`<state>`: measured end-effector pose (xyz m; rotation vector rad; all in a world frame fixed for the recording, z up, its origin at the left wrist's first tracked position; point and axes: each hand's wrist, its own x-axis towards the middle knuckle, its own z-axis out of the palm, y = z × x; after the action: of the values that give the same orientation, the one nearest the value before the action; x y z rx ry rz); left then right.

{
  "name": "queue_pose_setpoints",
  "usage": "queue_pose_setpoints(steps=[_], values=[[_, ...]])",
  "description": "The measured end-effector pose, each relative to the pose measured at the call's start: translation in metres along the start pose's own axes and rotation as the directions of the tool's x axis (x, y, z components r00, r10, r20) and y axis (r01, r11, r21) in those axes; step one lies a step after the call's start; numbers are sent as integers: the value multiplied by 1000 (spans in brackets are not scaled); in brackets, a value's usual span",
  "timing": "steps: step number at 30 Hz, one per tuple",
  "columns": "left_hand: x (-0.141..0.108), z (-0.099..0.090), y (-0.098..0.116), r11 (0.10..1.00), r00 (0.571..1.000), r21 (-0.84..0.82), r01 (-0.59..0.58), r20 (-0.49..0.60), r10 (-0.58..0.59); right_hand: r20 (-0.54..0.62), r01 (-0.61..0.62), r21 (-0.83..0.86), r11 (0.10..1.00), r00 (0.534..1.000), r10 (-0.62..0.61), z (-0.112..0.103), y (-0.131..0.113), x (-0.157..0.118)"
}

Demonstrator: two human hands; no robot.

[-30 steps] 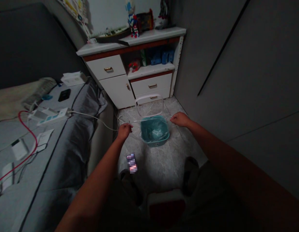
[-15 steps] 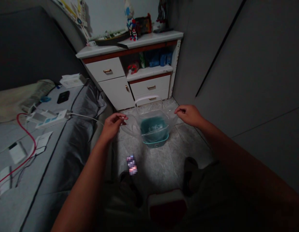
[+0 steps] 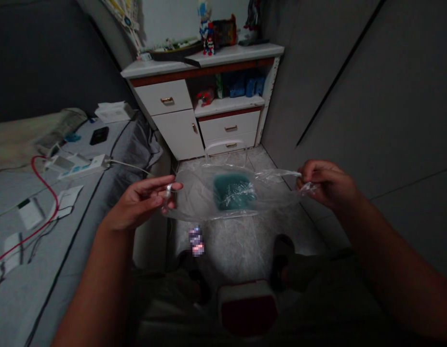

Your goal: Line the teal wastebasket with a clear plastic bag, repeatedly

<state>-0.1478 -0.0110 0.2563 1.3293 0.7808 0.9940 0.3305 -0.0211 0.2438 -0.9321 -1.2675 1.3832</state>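
Note:
A clear plastic bag (image 3: 197,193) is stretched wide between my two hands, above the floor. My left hand (image 3: 145,200) pinches its left end, with the thumb and fingers closed on the film. At the right end, my right hand (image 3: 322,183) has its fingers wrapped round the gathered plastic. Through the film shows a teal basket (image 3: 234,192) on the tiled floor, blurred by the plastic. Its white handle (image 3: 226,143) stands up behind the bag.
A white cabinet (image 3: 176,132) with drawers stands ahead, toys on top. At left, a grey bed (image 3: 78,202) holds a power strip (image 3: 88,166), cables and boxes. A red and white stool (image 3: 248,308) is between my legs. A pixelated object (image 3: 196,241) lies on the floor.
Both hands have moved apart and look nearer to the camera. The bag is pulled out wider and now covers the basket from view, where its rim showed before.

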Motion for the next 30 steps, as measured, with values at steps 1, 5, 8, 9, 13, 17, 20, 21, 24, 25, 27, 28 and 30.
queue_pose_setpoints(steps=[1,5,8,9,13,17,20,21,24,25,27,28,30], values=[[-2,-1,1,999,999,-42,-30,12,30,23,-6,47,999,1000,5,2,-5,-2],[-5,-9,2,974,990,-186,-131,24,138,144,-59,235,970,989,25,11,-21,-9],[-6,-18,2,943,985,-285,-170,-22,171,253,-119,323,939,967,36,15,-30,-13],[-5,-20,2,934,983,-309,-181,-49,175,280,-134,342,930,959,35,15,-32,-14],[-2,-24,4,935,969,-297,-197,-205,139,215,-125,388,913,976,43,15,-31,-12],[12,-16,-1,981,958,-194,-15,-283,-42,7,-133,284,949,991,136,11,-10,3],[30,-11,-23,979,929,-78,188,-311,-203,-112,-225,60,973,967,230,4,22,19],[36,-11,-35,971,917,-37,237,-322,-236,-139,-266,-37,963,956,259,1,34,25],[52,-17,-76,933,884,56,356,-344,-317,-143,-347,-414,842,938,317,-10,71,37],[56,-19,-91,910,868,83,405,-348,-355,-106,-327,-558,763,940,325,-14,81,40],[61,-24,-118,854,831,138,502,-350,-432,-1,-209,-799,564,938,346,-22,100,44],[63,-26,-130,826,813,161,540,-353,-463,48,-138,-878,459,928,370,-25,108,45],[64,-27,-153,780,784,196,594,-361,-505,92,-42,-960,276,887,453,-27,124,45]])
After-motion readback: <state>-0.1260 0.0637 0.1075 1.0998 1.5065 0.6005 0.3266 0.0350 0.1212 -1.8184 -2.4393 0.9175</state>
